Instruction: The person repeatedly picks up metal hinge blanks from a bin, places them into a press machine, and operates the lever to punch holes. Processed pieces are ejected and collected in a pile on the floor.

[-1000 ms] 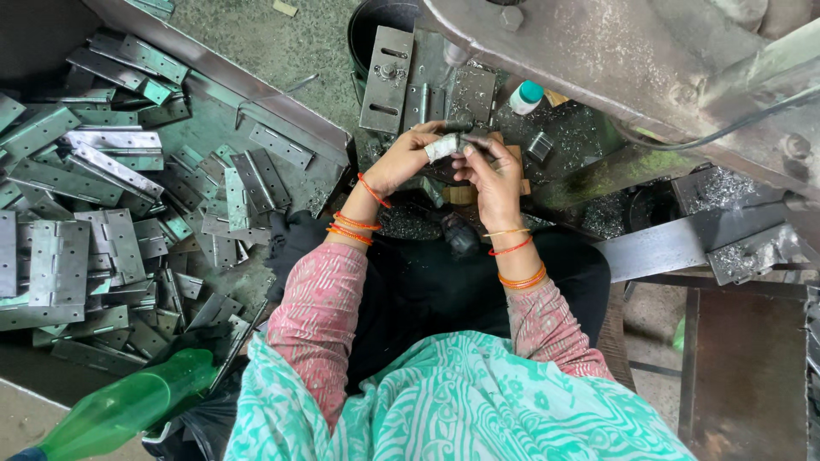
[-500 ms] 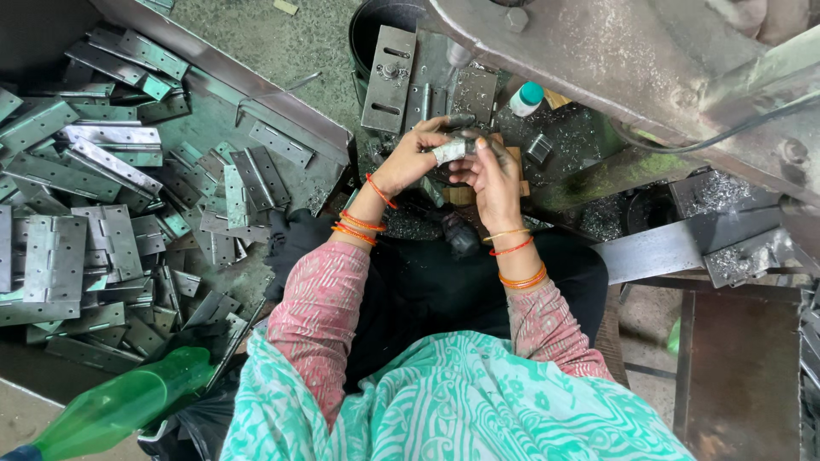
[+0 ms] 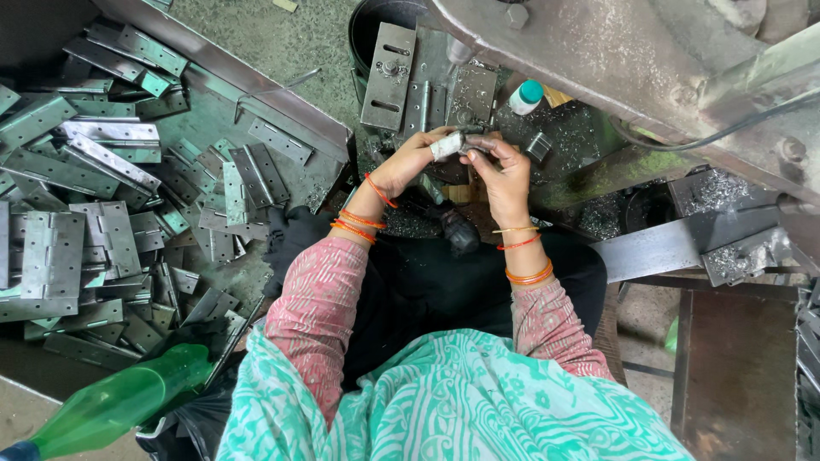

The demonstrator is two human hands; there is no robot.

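My left hand (image 3: 412, 162) and my right hand (image 3: 501, 171) meet in front of me over a small metal part (image 3: 465, 143), likely a hinge. A pale wrap covers a left fingertip pressed on the part, and the right fingers grip its other end. Both wrists wear orange bangles. Just beyond the hands, flat steel plates (image 3: 389, 75) and a fixture (image 3: 471, 94) lie on a machine bed strewn with metal chips.
A big pile of steel hinges (image 3: 111, 205) fills a tray on my left. A white bottle with a teal cap (image 3: 525, 96) stands behind the hands. A heavy machine arm (image 3: 632, 68) crosses upper right. A green plastic bottle (image 3: 111, 405) lies lower left.
Both hands have shifted slightly away from my body, toward the fixture, still holding the small part together.
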